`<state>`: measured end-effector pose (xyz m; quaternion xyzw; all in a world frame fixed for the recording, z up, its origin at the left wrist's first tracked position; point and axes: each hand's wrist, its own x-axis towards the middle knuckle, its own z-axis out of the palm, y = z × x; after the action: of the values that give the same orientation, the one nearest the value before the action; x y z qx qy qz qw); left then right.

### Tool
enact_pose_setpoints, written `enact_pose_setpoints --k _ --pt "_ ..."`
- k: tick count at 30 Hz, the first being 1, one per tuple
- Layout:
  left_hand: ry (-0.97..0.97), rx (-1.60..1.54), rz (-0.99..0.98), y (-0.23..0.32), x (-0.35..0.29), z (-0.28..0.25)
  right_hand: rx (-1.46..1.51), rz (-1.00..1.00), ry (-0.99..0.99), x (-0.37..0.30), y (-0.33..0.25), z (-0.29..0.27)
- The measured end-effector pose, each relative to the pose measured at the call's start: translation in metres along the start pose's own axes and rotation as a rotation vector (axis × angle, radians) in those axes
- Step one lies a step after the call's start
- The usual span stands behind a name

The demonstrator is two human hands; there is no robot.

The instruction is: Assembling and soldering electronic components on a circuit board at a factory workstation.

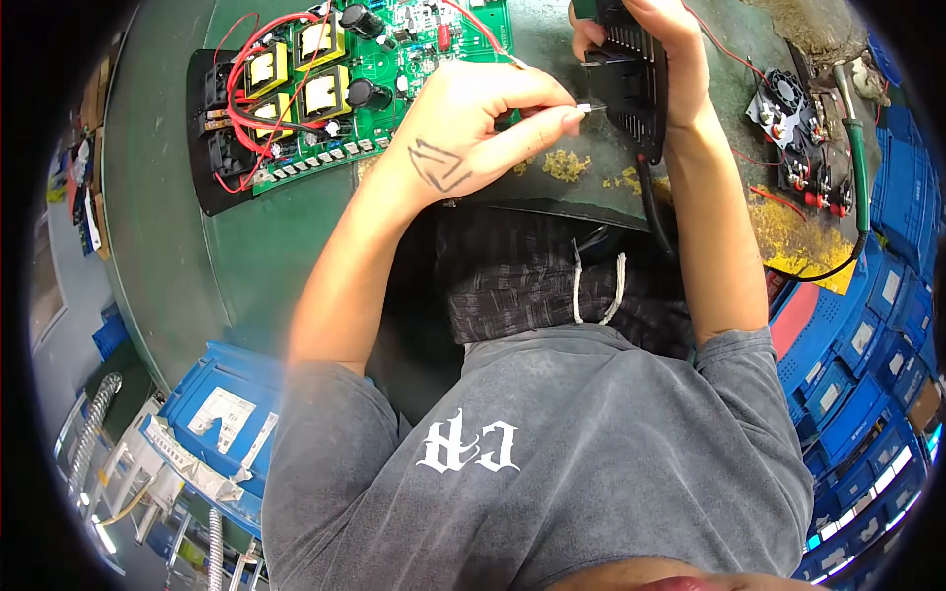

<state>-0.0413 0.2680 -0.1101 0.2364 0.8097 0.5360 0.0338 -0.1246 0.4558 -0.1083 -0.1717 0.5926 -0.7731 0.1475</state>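
Observation:
My left hand (483, 123) is closed, thumb and forefinger pinching a small white wire connector (588, 108). The connector's tip points at the inner side of a black vented plastic panel (633, 89); whether they touch I cannot tell. My right hand (682, 64) grips that panel by its far right side, holding it upright above the table's near edge. A thick black cable (650, 202) hangs from the panel's lower end. Left of my left hand lies a green circuit board (389, 59) with yellow transformers (320, 91), black capacitors and red wires. My left hand covers part of the board.
Right of my right hand sits a small assembly with a black fan (785, 91) and red terminals. A green-handled soldering iron (855, 167) stands near the right edge. Blue bins (867, 364) line the right; a blue crate (212, 404) is at lower left.

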Motion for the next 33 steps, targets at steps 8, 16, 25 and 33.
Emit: enact_pose_setpoints --k 8,16,25,33 --pt "0.026 0.063 -0.067 0.007 -0.001 0.004 -0.057 -0.019 0.112 -0.002 -0.004 0.011" --pt "0.082 0.114 -0.022 0.006 0.0 0.008 0.014 0.012 0.093 -0.006 -0.007 0.009" --pt "-0.016 0.106 -0.198 0.014 0.002 0.006 0.044 -0.093 -0.064 -0.005 0.001 0.012" --pt "-0.151 0.006 -0.152 0.009 -0.003 -0.018 -0.062 0.099 0.016 -0.002 -0.013 0.011"
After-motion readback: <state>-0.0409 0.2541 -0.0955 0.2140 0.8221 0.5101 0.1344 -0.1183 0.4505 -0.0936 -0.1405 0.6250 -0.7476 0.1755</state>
